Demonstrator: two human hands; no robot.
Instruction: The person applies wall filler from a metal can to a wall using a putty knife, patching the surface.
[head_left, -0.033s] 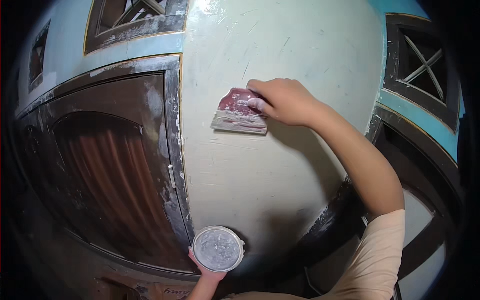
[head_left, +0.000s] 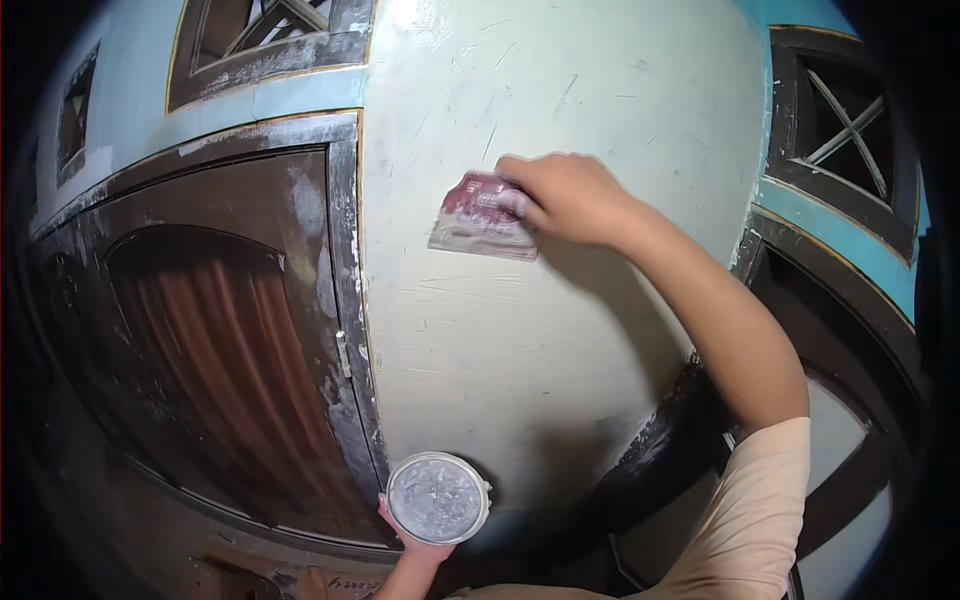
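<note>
To the right of the door [head_left: 215, 330], a maroon scraper [head_left: 478, 215] is standing out against the pale wall [head_left: 480, 345], level with the door's upper part. The right hand [head_left: 580, 200] is pinching it from the side farther from the door, the thumb pressing its front face and the other fingers tucking behind. Its wide edge is facing down and running mostly crosswise, dipping slightly away from the door (blur is hiding whether that edge is touching the wall). Beside the door's lower corner, the left hand [head_left: 428, 550] is cupping a round tub [head_left: 436, 456] from below, the thumb curling up the door side and the remaining fingers hiding underneath. The right hand is being the nearer one, with the scraper lying between it and the door.
</note>
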